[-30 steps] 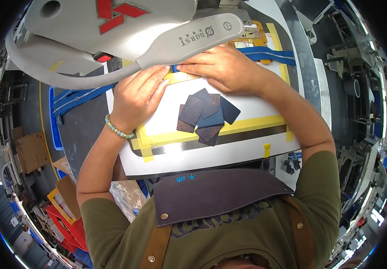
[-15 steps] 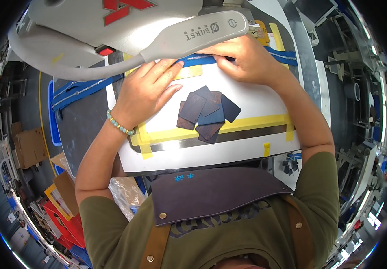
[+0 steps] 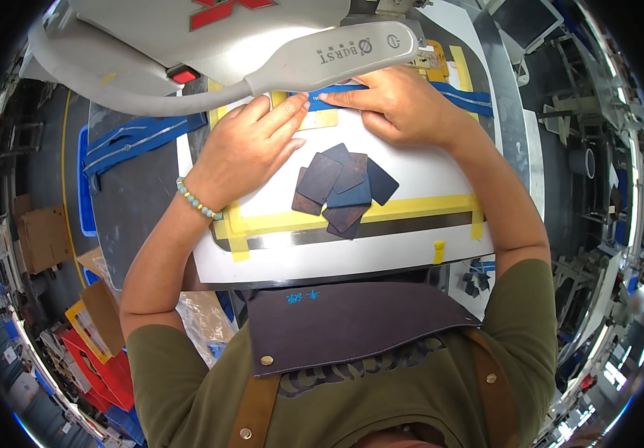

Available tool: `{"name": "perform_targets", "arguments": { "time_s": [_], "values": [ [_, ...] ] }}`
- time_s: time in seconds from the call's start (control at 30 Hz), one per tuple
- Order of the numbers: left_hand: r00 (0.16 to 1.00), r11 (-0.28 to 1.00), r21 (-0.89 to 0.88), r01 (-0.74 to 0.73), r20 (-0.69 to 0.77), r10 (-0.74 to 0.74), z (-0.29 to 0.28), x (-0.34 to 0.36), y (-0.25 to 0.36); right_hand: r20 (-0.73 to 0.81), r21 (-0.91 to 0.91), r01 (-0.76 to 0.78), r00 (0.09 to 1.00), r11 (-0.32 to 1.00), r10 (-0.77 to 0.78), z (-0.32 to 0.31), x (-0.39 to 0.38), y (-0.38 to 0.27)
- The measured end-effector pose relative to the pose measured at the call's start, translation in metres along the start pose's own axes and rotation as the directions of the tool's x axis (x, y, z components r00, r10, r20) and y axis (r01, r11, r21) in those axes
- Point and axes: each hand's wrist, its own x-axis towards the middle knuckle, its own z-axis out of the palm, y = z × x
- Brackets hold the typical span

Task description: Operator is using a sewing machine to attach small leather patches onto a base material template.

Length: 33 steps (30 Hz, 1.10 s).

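Observation:
A long blue zipper tape [image 3: 465, 99] runs across the far part of the white work surface, with its middle under my fingers. My left hand [image 3: 251, 149], a beaded bracelet at its wrist, lies with fingers stretched and their tips on the blue tape. From the other side my right hand [image 3: 408, 108] presses the tape with a straight index finger, close to the left fingertips. Its thumb is bent below, and a grey lamp head partly hides its far side. A tan strip [image 3: 322, 119] lies just nearer than the tape. Nearer me sits a pile of dark square patches [image 3: 346, 179].
The grey lamp [image 3: 329, 54] on its flexible neck hangs over the hands, before a pale machine body [image 3: 135, 45] with a red switch. Yellow tape [image 3: 382, 209] borders the white sheet. More blue zipper [image 3: 139, 142] trails over the left edge near a blue bin [image 3: 85, 183].
My right hand has slid slightly left, its index finger now straight on the zipper and closer to the left fingertips. The view has shifted a little; the patches have not moved.

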Motion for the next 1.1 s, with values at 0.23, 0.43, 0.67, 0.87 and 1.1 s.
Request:
{"name": "perform_targets", "arguments": {
  "time_s": [0.23, 0.43, 0.67, 0.87, 1.1],
  "values": [
    [1.0, 0.999, 0.022, -0.024, 0.012, 0.024, 0.001, 0.001, -0.002, -0.37, 0.254, -0.166, 0.894, 0.953, 0.254, 0.012, 0.01, 0.0],
    [1.0, 1.0, 0.008, -0.009, 0.009, 0.009, 0.001, -0.001, -0.001, -0.095, 0.957, -0.092, 0.796, 0.275, 0.598, 0.005, 0.004, 0.009],
    [0.999, 0.999, -0.005, 0.032, 0.028, -0.031, 0.001, -0.002, 0.001, 0.019, 0.33, -0.373, 0.921, 0.867, 0.389, -0.036, 0.008, -0.014],
    [0.999, 1.0, -0.004, 0.014, -0.03, -0.014, 0.004, -0.002, -0.002, -0.039, 0.077, -0.119, 0.992, 0.99, 0.123, -0.007, -0.005, 0.012],
    [0.999, 0.997, -0.073, 0.033, -0.018, -0.034, 0.001, -0.004, -0.003, -0.059, 0.127, -0.129, 0.989, 0.983, 0.137, -0.002, -0.007, 0.016]
  ]
}}
